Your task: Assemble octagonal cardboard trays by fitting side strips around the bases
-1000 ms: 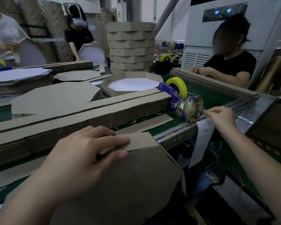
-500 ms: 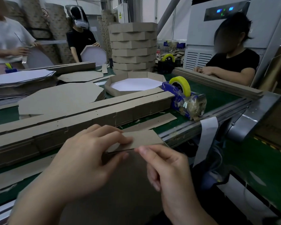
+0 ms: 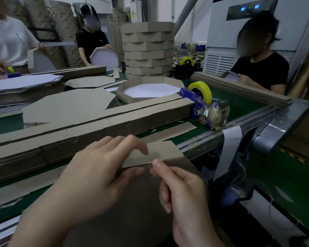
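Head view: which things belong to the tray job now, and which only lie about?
In use: left hand, right hand, side strip, base beneath.
Lying about: stacked trays, white-lined tray, bundle of strips, loose octagons.

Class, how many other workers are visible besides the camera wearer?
3: white-shirted worker far left, black-shirted worker at the back holding a tray, black-shirted worker at right; others may be hidden.

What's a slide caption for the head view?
Left hand pinches a side strip against the octagonal base, right hand touching the strip; tape dispenser beyond.
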`<state>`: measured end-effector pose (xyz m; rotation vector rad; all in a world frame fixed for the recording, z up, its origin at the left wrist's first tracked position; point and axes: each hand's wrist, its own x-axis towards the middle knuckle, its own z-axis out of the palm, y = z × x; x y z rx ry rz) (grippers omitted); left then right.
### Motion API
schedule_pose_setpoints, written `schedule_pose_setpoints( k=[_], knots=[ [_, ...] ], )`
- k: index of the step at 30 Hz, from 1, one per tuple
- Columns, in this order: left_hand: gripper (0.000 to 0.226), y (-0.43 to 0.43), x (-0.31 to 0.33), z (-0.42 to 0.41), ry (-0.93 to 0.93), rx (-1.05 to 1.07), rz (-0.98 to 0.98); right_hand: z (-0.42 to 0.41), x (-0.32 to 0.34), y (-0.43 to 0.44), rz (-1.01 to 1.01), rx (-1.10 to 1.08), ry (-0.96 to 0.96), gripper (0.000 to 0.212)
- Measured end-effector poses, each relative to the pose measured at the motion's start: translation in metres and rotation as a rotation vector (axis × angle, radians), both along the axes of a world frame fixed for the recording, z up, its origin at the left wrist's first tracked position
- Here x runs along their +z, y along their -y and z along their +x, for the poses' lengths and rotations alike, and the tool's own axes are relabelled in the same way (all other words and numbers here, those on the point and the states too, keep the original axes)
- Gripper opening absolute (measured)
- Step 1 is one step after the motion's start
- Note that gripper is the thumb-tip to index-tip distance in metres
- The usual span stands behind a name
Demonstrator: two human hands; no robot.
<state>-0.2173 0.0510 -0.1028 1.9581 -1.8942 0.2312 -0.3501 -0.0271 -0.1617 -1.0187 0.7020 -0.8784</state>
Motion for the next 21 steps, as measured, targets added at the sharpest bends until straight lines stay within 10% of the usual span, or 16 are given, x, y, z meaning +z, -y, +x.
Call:
schedule_pose_setpoints(
  k=[21],
  knots=[
    [0.027,0.012,-0.004,-0.019,0.124,0.179,-0.152,-0.025,0.012,0.027,-0.144,0.482,-0.263,0.02]
  ],
)
